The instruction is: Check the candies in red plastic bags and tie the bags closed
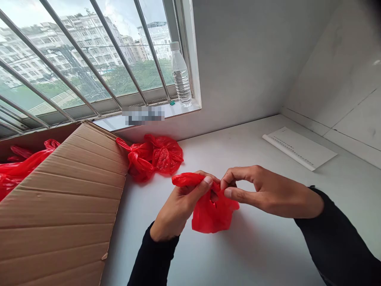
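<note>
A red plastic bag (212,216) hangs between my two hands above the white table. My left hand (186,200) grips its gathered top, thumb pressed on the plastic, and a rolled end of the bag sticks out to the left. With thumb and forefinger, my right hand (253,190) pinches the bag's upper right part. A small gap shows in the plastic between the hands. What the bag holds, if anything, cannot be made out. Beyond my left hand, knotted red bags (162,155) lie on the table against the box.
On the left stands a cardboard box (68,206) with more red bags (20,171) inside. A clear water bottle (181,81) is on the sill by the barred window. A printed white paper (299,149) lies at the back right of the table (253,254), near the wall.
</note>
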Demonstrator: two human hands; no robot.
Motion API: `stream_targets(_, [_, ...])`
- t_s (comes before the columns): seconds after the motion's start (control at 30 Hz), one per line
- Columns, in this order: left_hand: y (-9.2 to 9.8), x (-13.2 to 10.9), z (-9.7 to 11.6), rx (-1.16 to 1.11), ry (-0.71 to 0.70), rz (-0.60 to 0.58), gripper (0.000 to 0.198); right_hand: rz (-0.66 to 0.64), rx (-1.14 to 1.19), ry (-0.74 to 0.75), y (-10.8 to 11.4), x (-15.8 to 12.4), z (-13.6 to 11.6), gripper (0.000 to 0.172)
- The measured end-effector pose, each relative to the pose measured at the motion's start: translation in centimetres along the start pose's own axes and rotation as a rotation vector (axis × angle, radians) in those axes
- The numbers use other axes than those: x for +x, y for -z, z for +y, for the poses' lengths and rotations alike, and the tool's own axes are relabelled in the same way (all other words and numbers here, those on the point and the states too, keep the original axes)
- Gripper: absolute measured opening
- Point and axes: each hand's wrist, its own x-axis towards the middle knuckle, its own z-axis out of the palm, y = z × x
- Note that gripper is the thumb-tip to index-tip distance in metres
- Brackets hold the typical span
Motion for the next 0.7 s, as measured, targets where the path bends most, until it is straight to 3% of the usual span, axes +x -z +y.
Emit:
stream_targets(0.13, [0.0, -0.2, 0.1, 0.08, 0.005, 0.007, 0.018, -0.094, -0.072, -0.038, 0.3, -0.2, 0.3, 0.015])
stream_targets(0.23, [0.0, -0.3, 0.1, 0.126, -0.042, 0.014, 0.012, -0.04, -0.1, -0.037, 0.3, 0.0, 0.2, 0.018])
stream_targets(0.37, [0.1, -0.4, 0.0, 0.111, -0.079, -0.023, 0.008, -0.026, -0.122, 0.066, -0.1, 0.8, 0.7, 0.061])
stream_targets(0.43, [0.1, -0.5, 0.0, 0.097, -0.104, -0.045, 0.011, -0.075, -0.085, 0.133, -0.5, 1.3, 1.2, 0.07])
stream_targets(0.5, [0.2, -0.6, 0.0, 0.107, -0.139, -0.052, 0.01, -0.067, -0.054, 0.137, -0.8, 1.6, 1.5, 0.062])
stream_targets(0.63, [0.4, -0.6, 0.1, 0.29, -0.242, 0.031, 0.018, 0.008, -0.044, 0.039, -1.2, 1.9, 1.8, 0.026])
stream_targets(0.7, [0.4, -0.5, 0.2, 0.411, -0.301, 0.084, 0.021, 0.022, -0.037, 0.004, -1.3, 1.9, 1.9, 0.021])
